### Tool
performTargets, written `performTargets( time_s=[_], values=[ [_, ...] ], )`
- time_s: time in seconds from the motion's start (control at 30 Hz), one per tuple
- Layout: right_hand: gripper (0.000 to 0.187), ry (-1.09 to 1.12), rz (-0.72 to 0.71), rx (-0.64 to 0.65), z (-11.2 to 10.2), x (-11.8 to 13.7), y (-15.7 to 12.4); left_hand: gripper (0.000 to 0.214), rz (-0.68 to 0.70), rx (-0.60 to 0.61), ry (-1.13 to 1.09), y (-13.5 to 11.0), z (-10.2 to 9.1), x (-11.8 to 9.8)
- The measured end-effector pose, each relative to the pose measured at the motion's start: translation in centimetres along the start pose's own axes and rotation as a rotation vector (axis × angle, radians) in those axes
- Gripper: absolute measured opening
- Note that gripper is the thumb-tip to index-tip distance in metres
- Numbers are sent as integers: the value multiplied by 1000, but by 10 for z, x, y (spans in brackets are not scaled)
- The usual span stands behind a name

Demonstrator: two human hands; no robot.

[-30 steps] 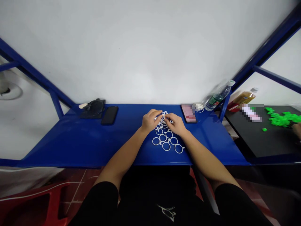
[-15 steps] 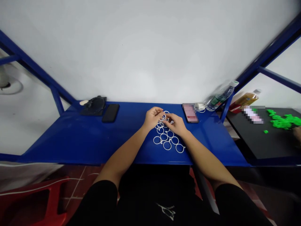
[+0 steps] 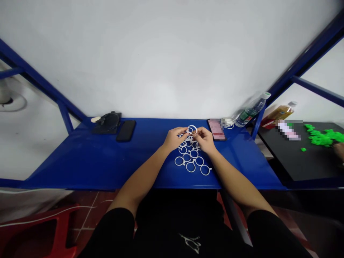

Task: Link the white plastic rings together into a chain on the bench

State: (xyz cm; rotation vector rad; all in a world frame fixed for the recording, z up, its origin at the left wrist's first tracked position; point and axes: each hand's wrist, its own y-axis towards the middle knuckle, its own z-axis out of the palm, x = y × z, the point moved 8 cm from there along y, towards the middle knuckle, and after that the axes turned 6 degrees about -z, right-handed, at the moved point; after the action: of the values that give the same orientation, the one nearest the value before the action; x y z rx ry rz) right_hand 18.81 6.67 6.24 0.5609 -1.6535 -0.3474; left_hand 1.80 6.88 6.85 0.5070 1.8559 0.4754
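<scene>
Several white plastic rings (image 3: 191,159) lie joined in a flat cluster on the blue table (image 3: 107,161). My left hand (image 3: 174,138) and my right hand (image 3: 205,139) meet at the far end of the cluster. Both pinch one white ring (image 3: 191,129), which stands lifted between their fingertips just above the others.
A dark phone (image 3: 126,130) and a black pouch (image 3: 106,123) lie at the back left. A second phone (image 3: 216,129), a coiled white cable and a water bottle (image 3: 251,110) sit at the back right. Green parts (image 3: 324,136) and another person's hand (image 3: 339,150) are on the black table to the right.
Both hands have shifted slightly toward the far end of the cluster, and a ring that was low among the others now stands lifted between the fingertips.
</scene>
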Motion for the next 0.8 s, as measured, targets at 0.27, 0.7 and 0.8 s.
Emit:
performTargets(
  time_s=[0.27, 0.7, 0.8],
  values=[
    [34, -83, -26, 34, 3, 4, -1, 20, 218, 29, 375, -5, -1, -18],
    [21, -534, -239, 19, -13, 14, 6, 24, 115, -47, 550, 7, -20, 23],
    [26, -602, -289, 90, -15, 9, 11, 16, 60, 38, 591, 9, -17, 35]
  ],
)
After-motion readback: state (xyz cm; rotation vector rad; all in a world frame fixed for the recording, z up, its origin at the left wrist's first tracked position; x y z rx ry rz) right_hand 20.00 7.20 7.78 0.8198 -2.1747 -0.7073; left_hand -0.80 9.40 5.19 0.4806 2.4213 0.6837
